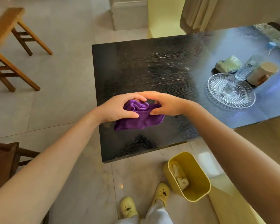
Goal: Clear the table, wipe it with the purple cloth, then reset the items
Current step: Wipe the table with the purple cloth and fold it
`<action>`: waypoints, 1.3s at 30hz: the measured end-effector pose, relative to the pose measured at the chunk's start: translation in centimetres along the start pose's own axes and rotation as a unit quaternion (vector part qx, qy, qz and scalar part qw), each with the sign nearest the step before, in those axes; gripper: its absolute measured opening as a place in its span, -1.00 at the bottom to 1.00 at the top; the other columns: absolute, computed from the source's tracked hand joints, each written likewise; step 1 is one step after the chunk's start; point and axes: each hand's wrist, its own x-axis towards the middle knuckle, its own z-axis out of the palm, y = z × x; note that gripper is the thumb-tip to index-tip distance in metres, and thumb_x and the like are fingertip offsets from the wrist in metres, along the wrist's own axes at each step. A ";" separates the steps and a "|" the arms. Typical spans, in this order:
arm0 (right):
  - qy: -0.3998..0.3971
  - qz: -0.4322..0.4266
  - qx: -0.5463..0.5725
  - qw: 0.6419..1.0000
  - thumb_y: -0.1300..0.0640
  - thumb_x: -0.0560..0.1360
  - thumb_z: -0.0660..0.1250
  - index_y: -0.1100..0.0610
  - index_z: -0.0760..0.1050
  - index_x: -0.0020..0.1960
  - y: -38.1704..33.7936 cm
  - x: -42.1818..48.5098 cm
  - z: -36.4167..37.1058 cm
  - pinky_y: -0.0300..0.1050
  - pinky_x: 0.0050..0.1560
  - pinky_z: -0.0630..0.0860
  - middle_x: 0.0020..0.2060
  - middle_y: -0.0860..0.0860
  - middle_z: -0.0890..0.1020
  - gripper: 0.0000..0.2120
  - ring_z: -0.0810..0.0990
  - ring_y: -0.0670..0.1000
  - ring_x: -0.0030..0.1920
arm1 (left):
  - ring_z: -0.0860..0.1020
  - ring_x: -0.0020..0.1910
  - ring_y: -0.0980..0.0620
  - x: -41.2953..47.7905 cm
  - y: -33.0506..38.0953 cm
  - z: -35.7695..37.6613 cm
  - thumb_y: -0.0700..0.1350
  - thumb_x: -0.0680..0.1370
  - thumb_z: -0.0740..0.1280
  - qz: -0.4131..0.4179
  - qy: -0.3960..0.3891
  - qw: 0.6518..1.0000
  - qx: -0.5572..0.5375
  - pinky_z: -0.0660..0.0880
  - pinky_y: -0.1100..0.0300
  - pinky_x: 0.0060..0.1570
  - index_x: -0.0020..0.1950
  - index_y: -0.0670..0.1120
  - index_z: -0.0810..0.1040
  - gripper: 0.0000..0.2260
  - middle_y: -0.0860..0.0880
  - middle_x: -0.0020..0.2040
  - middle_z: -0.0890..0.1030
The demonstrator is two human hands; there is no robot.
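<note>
Now both of your hands are on the purple cloth, above the near half of the dark table. Your left hand has the thumb and the curled fingers closed around the bunched upper left part. Your right hand pinches the upper right edge between thumb and fingers. The two hands almost touch at their fingertips, so neither one is nearer: the cloth is shared.

From your fingers the cloth falls toward 6 o'clock, toward you. Its long axis runs roughly on the line from 9 to 3 o'clock, a little lower at the 9 o'clock end. I cannot tell if its lower edge rests on the table or hangs just above it.

The part to wipe, I judge, lies at 12 o'clock from your hands, where pale specks show on the dark top. The wiping seems not finished.

Counted: one cloth, two hands. On the bright surface at 2 o'clock stand one glass plate, one bottle, one cup and one packet, close together, well apart from the cloth. On the floor at 5 o'clock is one yellow bin with paper scraps inside.
</note>
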 end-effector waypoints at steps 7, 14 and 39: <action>0.026 0.053 0.095 0.994 0.18 0.43 0.43 0.05 0.44 0.05 0.2 -5.0 -2.6 -0.05 0.02 0.55 -0.11 -0.11 0.57 -0.75 0.59 -0.05 -0.08 | 0.56 0.02 0.10 2.3 5.4 0.0 -0.06 0.49 0.39 0.063 0.034 0.994 0.085 0.49 0.23 0.01 0.03 0.10 0.57 -0.86 0.11 0.01 0.60; 0.157 0.077 0.061 0.983 0.01 0.41 0.45 -0.08 0.44 -0.15 1.8 -11.7 -7.5 -0.40 -0.26 0.46 -0.27 -0.18 0.57 -0.83 0.52 -0.30 -0.32 | 0.52 -0.05 0.20 6.3 11.1 2.0 -0.05 0.49 0.38 0.115 0.121 0.982 0.087 0.38 0.35 -0.09 -0.12 0.20 0.53 -0.88 0.22 -0.09 0.57; 0.582 0.144 0.017 0.800 0.13 0.54 0.28 0.04 0.58 0.10 11.5 -34.1 -22.5 -0.46 0.03 0.39 -0.03 -0.17 0.61 -0.83 0.53 -0.18 -0.01 | 0.54 -0.17 0.31 26.2 31.8 16.0 -0.09 0.45 0.44 0.311 0.045 0.946 0.077 0.44 0.46 -0.15 -0.03 0.13 0.56 -0.83 0.26 -0.14 0.56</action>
